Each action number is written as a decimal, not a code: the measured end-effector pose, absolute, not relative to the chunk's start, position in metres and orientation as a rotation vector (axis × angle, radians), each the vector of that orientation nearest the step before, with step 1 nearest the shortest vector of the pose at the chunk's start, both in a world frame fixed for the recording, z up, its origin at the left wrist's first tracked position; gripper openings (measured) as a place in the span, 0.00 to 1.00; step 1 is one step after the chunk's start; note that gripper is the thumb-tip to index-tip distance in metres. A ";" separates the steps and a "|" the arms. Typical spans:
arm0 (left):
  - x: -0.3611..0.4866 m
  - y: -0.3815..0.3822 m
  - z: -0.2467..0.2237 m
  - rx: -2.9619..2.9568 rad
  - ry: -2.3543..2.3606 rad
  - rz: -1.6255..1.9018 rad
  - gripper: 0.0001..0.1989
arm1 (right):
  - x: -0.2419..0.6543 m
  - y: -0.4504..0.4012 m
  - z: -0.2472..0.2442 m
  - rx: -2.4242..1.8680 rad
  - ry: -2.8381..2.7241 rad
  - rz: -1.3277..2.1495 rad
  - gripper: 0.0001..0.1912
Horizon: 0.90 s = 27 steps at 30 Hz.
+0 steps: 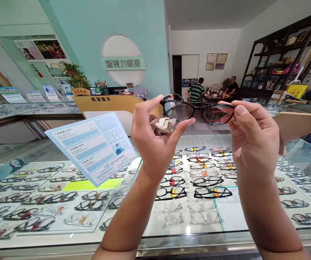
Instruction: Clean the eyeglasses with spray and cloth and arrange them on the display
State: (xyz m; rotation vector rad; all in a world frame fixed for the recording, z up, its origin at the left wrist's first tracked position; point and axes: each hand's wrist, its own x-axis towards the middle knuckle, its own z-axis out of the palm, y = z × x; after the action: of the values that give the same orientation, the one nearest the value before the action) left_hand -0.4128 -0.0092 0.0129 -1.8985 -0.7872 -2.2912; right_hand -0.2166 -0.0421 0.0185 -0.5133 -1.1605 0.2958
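Note:
A pair of black-framed eyeglasses [198,108] is held up in front of me, above a glass display counter. My left hand [155,133] grips the left end of the frame between thumb and fingers, with the thumb near the lower rim of the left lens. A crumpled light-coloured cloth [163,125] is tucked in that same palm. My right hand [255,133] pinches the right end of the frame between thumb and fingers. Part of the temples is hidden behind the hands and lenses.
The glass display counter [188,231] below holds rows of eyeglasses [212,192]. A light-blue printed leaflet [93,148] stands at the left. Behind are a wooden reception desk [104,108], a person in a striped shirt [197,92], another person in black [232,86] and a dark shelf unit [277,47].

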 end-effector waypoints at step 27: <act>-0.404 -0.022 0.020 -2.057 -0.838 -2.533 0.37 | -0.213 -0.037 0.017 -0.540 -1.157 0.424 0.10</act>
State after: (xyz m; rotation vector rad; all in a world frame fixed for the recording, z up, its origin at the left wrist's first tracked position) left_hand -0.4043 -0.0221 0.0204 -2.0567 -0.8376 -2.5326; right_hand -0.2128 -0.0371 0.0174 -0.5402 -1.1567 0.4241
